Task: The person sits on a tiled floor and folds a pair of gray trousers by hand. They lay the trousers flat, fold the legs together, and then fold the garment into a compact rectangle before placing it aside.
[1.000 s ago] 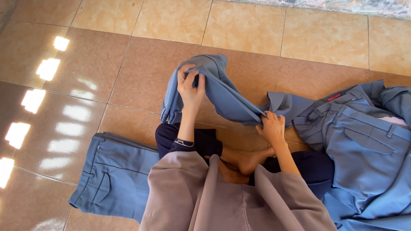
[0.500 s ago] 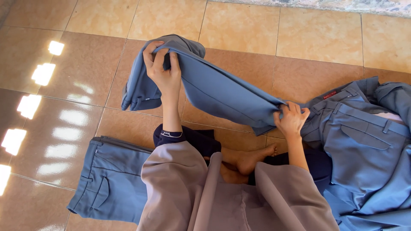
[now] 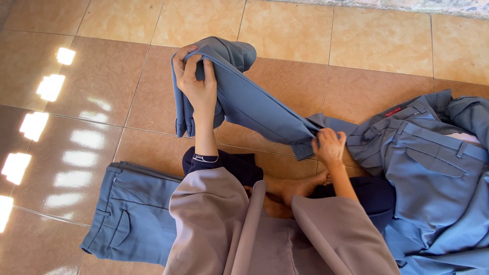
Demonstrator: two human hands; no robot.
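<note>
We lift a blue trouser leg [image 3: 244,102] above the tiled floor [image 3: 367,51]. Our left hand [image 3: 196,84] grips its folded end; our right hand [image 3: 328,146] pinches its lower edge beside heaped blue trousers [image 3: 433,168].

Blue-grey trousers [image 3: 254,104], stretched taut, lifted

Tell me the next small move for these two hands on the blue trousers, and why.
Probably lower the left hand to lay the blue trousers flat on the tile floor. The left hand holds one end raised and bunched, the right hand pins the other end low, so the cloth hangs stretched between them.
</note>
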